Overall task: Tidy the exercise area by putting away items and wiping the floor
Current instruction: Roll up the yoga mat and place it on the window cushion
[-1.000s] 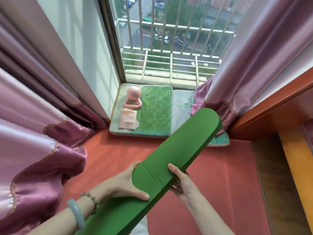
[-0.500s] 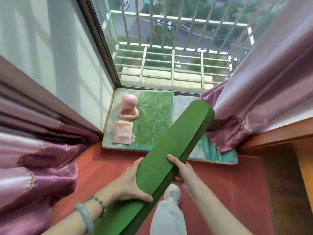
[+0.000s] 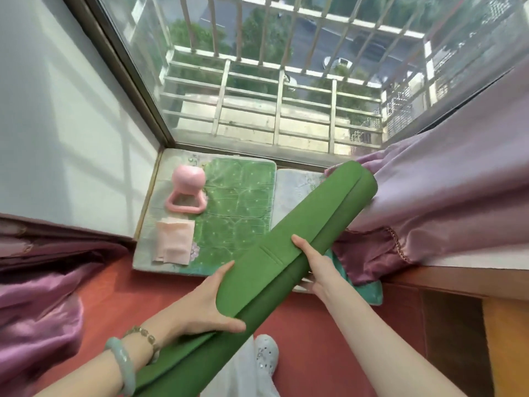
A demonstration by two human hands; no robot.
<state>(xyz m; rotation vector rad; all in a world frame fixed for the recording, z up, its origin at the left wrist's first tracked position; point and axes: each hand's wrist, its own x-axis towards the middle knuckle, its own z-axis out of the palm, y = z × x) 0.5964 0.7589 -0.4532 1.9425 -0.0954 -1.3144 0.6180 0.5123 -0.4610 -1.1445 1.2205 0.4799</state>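
Step in hand: carrying the rolled green mat [image 3: 286,253] toward a place for storing, probably near the window corner; only a judgement.
Mat position: being held in the air, slanting from near left up to far right, above the red floor [image 3: 315,353]; far end reaching close to the pink curtain [image 3: 443,181].
Left hand [image 3: 206,305]: wrapping the near part of the roll, thumb lying on top, fingers [image 3: 226,269] closed around the side.
Right hand [image 3: 317,267]: supporting the roll from under and from the right, thumb pressing on the loose flap, fingers mostly hidden but gripping the mat.
Roll state: outer flap lying flat, not yet fixed by any strap; edge possibly opening if the grip is getting loose.
Doing it well: keeping the thumb on the flap seam, lowering the far end slowly, avoiding the curtain.
Things to avoid: pink kettlebell [image 3: 187,193] and folded pink cloth [image 3: 174,242], both resting on the green cushion [image 3: 243,207] at far left.
Still waiting: floor wiping, not begun as far as visible.
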